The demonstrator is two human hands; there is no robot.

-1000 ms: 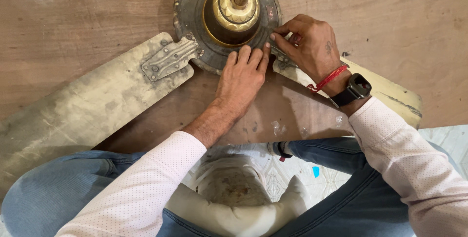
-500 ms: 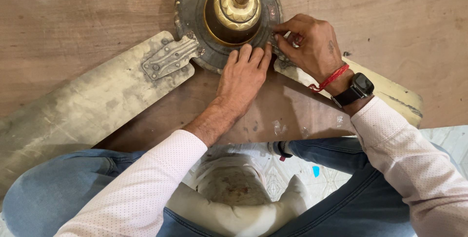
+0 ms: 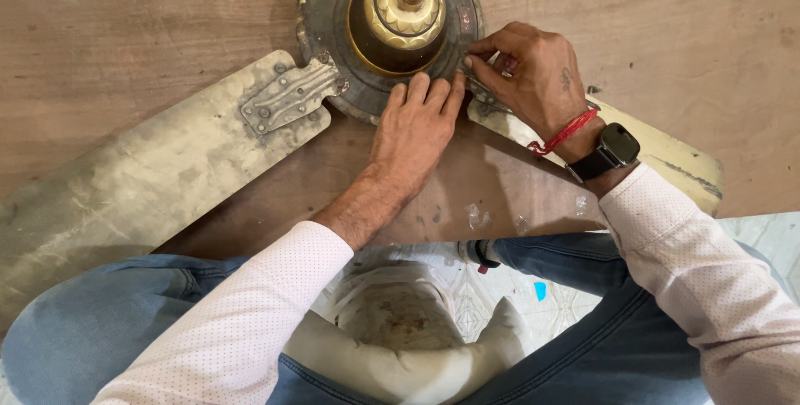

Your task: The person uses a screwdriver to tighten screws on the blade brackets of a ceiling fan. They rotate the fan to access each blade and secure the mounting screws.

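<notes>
Fan motor [image 3: 392, 26] rim: left hand [image 3: 417, 117] flat and open, right hand [image 3: 529, 72] pinching its edge.

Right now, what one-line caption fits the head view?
Left hand pressed flat on a ceiling fan motor hub, right hand pinching at the blade bracket.

We see a worn brown plywood board [image 3: 125, 30] filling most of the view, scuffed and flecked with pale paint. Below its edge, a light patterned tile floor [image 3: 771, 238] shows, with a small blue spot [image 3: 541, 291]. Light is soft and even.
</notes>
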